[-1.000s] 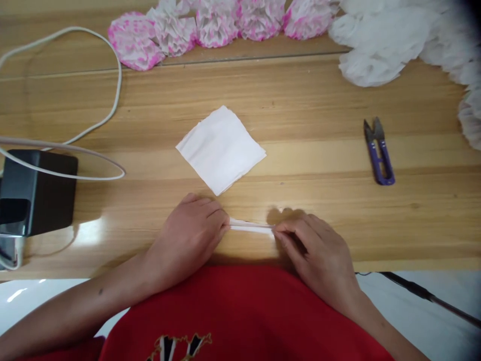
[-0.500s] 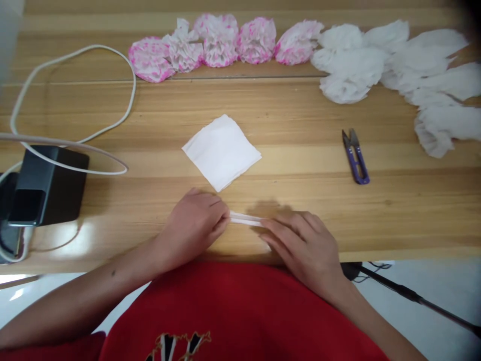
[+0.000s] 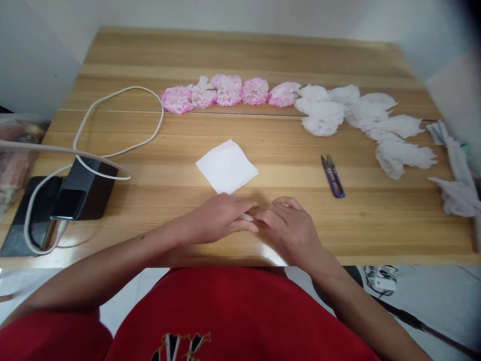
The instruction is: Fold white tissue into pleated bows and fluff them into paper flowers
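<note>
Near the table's front edge, my left hand (image 3: 221, 216) is closed around a narrow strip of folded white tissue paper (image 3: 246, 217), thumb below and fingers above. Most of the strip is hidden inside that hand. My right hand (image 3: 288, 225) touches the strip's right end with curled fingers, which seem to pinch it. Just beyond my left hand lies a flat square stack of white tissue paper (image 3: 227, 165), one corner toward me. Purple thread snips (image 3: 332, 176) rest to the right of the stack, blades pointing away.
Several pink-edged tissue flowers (image 3: 229, 90) and white tissue flowers (image 3: 323, 113) form a row at the back. On the left are a black box-shaped device (image 3: 92, 190), a white cable (image 3: 124, 90) and a dark phone (image 3: 28, 215). White plastic (image 3: 460, 175) lies at the right edge.
My hands have come closer together, and less of the folded strip shows between them. The view has tilted up, so the table's back edge and the wall now show.
</note>
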Motion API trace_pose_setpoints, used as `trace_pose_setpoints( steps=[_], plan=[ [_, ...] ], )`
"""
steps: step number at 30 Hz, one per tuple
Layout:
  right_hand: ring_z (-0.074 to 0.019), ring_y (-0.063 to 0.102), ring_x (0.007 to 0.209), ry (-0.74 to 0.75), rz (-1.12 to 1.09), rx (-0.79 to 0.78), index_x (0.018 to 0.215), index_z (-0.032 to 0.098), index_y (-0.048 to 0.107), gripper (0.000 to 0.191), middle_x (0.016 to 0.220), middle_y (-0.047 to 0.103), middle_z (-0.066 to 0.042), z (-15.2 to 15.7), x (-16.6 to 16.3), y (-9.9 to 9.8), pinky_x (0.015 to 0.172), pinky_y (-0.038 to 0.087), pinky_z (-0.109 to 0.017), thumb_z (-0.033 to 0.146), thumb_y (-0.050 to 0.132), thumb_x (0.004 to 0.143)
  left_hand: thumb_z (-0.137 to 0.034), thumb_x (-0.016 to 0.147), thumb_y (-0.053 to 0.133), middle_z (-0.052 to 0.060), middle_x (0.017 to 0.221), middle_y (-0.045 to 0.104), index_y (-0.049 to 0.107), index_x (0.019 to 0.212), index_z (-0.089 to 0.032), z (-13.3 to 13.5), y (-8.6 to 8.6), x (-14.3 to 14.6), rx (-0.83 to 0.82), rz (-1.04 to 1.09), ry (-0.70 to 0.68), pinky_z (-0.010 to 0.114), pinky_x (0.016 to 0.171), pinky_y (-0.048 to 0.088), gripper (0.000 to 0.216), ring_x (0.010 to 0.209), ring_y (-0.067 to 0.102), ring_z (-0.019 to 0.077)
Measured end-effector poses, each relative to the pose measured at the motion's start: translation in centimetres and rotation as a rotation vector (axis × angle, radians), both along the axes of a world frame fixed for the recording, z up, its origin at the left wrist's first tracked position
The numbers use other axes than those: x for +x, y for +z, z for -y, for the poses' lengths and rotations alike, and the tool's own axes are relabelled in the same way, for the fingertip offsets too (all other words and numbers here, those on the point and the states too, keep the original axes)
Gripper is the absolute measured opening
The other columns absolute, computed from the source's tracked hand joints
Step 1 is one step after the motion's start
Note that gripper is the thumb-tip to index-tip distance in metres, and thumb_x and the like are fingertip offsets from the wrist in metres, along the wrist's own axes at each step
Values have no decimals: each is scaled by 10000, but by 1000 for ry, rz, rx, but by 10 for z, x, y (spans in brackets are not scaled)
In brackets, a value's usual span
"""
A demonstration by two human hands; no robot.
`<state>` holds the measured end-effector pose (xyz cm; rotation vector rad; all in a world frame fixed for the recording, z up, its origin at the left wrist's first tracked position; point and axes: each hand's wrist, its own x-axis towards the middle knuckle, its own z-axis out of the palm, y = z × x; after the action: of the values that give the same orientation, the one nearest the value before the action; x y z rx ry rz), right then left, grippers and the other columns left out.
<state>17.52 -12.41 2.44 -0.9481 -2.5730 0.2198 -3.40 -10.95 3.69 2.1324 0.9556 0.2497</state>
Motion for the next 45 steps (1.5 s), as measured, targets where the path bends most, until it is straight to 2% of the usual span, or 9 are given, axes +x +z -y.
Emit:
trace_pose_setpoints(
  steps=[9, 13, 16, 19, 23, 26, 31, 40, 45],
  plan=[
    [-172, 686, 872, -52, -541, -621, 1291, 250, 440, 317, 920, 732, -35, -39, 5, 30, 794, 517, -337, 281, 425, 976, -496, 902, 469, -85, 489, 290, 581, 842, -142, -32, 4, 1, -846, 582, 204, 216, 472, 203, 376, 444, 218, 72],
    [-221, 501, 1254, 94, -335, -280, 1384, 264, 404, 458, 1300, 602, -91, -57, 5, 44, 1024, 408, -458, 150, 433, 942, -462, 869, 541, -105, 413, 253, 549, 789, -156, -42, 3, 6, -1072, 760, 237, 214, 453, 182, 316, 392, 158, 60],
    [-209, 517, 1216, 195, -166, -11, 1363, 227, 455, 473, 1278, 616, -98, -70, 3, 41, 1012, 421, -438, 56, 376, 929, -437, 867, 539, -106, 396, 247, 525, 756, -163, -45, 3, 7, -1120, 790, 207, 213, 446, 203, 296, 373, 167, 61],
    [-195, 635, 954, 113, -138, 13, 1340, 209, 494, 403, 992, 720, -84, -74, 4, 36, 824, 511, -358, 131, 421, 951, -479, 893, 485, -104, 418, 234, 526, 766, -166, -48, 8, 3, -995, 710, 192, 216, 452, 212, 340, 385, 176, 68],
    [-129, 636, 619, -13, -286, -453, 1423, 226, 368, 470, 699, 707, 14, -66, 6, 41, 584, 485, -239, 266, 461, 965, -461, 908, 461, -30, 584, 450, 587, 784, -159, -51, 15, -3, -313, 412, 260, 226, 535, 292, 350, 534, 395, 105],
    [-142, 680, 722, 39, -480, -669, 1392, 234, 408, 435, 796, 736, -13, -66, 4, 48, 654, 516, -260, 305, 453, 965, -414, 940, 410, 0, 689, 535, 584, 771, -159, -51, 16, 0, -56, 314, 244, 242, 624, 340, 352, 662, 474, 130],
    [-199, 607, 1101, 126, -431, -334, 1245, 250, 573, 335, 1083, 718, -59, -81, 0, 48, 954, 465, -418, 196, 441, 942, -524, 922, 408, -65, 520, 355, 584, 840, -140, -52, 11, 4, -553, 575, 155, 220, 494, 264, 431, 469, 309, 83],
    [-263, 561, 1172, 13, -181, 164, 1430, 210, 351, 593, 1218, 624, -145, -95, 1, 34, 946, 492, -472, 204, 583, 884, -356, 898, 460, -65, 380, 252, 375, 494, -167, -72, 7, 1, -1098, 872, 189, 235, 442, 204, 454, 358, 217, 59],
    [-216, 560, 1198, 240, -154, 117, 1435, 228, 357, 533, 1218, 642, -114, -104, -3, 35, 950, 506, -409, 136, 495, 929, -224, 809, 449, -60, 379, 243, 343, 475, -175, -75, 8, 4, -1169, 867, 117, 238, 438, 219, 354, 340, 223, 63]
  ],
)
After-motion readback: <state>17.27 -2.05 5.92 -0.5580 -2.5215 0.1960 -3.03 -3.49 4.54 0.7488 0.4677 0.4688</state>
